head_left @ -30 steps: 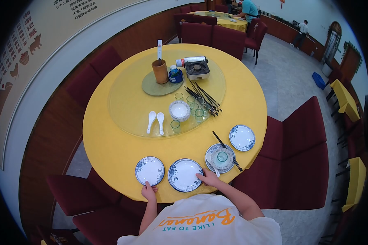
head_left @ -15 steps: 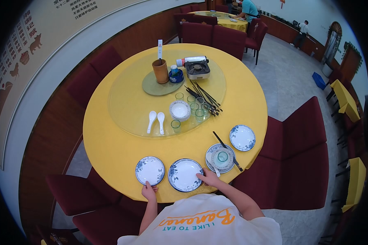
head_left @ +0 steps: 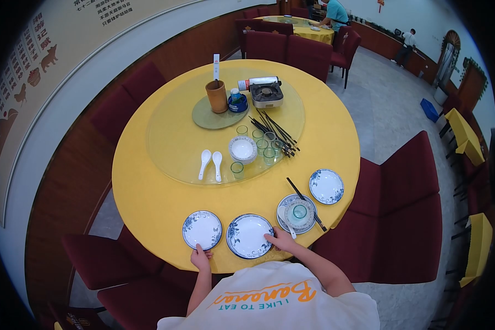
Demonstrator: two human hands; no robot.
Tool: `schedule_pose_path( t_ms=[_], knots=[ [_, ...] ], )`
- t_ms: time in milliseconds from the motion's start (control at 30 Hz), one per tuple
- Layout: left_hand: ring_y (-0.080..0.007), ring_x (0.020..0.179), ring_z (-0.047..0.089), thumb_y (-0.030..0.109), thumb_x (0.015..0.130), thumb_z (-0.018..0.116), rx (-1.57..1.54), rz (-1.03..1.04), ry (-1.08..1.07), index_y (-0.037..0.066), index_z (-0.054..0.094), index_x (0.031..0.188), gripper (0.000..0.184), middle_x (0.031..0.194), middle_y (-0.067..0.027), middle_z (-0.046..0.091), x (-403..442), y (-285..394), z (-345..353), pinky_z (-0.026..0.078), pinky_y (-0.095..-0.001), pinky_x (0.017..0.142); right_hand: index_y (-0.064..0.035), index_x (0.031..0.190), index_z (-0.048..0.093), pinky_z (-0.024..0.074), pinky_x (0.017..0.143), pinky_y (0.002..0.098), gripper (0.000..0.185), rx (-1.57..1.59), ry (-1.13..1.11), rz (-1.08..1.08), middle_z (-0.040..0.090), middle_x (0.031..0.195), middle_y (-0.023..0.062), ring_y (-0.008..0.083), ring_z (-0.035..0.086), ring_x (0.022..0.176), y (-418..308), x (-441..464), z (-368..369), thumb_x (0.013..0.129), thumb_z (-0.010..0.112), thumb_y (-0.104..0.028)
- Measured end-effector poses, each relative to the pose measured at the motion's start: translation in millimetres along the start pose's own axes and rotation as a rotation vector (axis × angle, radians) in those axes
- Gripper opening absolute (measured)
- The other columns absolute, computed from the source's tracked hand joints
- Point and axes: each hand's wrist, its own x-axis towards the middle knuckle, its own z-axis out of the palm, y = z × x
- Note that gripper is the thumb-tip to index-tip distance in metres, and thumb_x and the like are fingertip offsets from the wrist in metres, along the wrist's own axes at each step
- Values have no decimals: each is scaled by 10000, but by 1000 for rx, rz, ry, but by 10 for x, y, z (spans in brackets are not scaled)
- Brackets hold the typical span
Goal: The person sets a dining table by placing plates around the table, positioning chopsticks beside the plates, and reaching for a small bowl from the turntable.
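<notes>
Near the table's front edge, my left hand (head_left: 201, 257) holds a white plate with blue flowers (head_left: 202, 228) by its near rim, thumb on top. My right hand (head_left: 282, 240) grips the right rim of a larger blue-patterned plate (head_left: 248, 235), which looks stacked on at least one other. Thumb rests on its face; the other fingers are partly hidden. Just right of that hand is a place setting: a saucer plate with a bowl, a glass cup (head_left: 299, 211), a white spoon (head_left: 289, 225) and black chopsticks (head_left: 306, 203). Beyond lies another flowered plate (head_left: 326, 186).
The glass turntable (head_left: 176, 148) carries two white spoons (head_left: 204, 164), bowls (head_left: 242, 148), several glasses, black chopsticks (head_left: 278, 130), a brown holder (head_left: 216, 97) and a portable stove (head_left: 267, 94). Dark red chairs (head_left: 404, 220) surround the yellow table (head_left: 148, 203). A person in teal (head_left: 335, 14) leans over a far table.
Both hands stay on the same plates with no clear movement. The view has shifted very slightly.
</notes>
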Motion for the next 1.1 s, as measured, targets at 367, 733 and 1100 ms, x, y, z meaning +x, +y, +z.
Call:
schedule_pose_path(
  t_ms=[367,733,1100],
  knots=[
    [-130,386,541,305,931,442,-4,-12,-2,-10,539,703,401,543,-89,568,8,1,2,394,-217,337,18,987,500,467,458,291,579,-3,2,-7,584,674,109,173,579,490,18,11,6,786,551,-523],
    [-132,391,545,322,928,448,9,-8,6,-6,539,700,409,542,-87,568,-11,12,5,399,-220,340,21,997,492,468,460,290,588,-10,-10,-8,586,676,107,171,580,490,66,43,17,792,545,-528],
    [-144,389,542,315,926,452,-4,-7,-2,-9,509,709,394,557,-101,562,-17,22,2,404,-220,340,16,973,492,463,441,285,557,0,1,-10,570,650,97,165,570,475,18,16,8,797,556,-508]
  ],
)
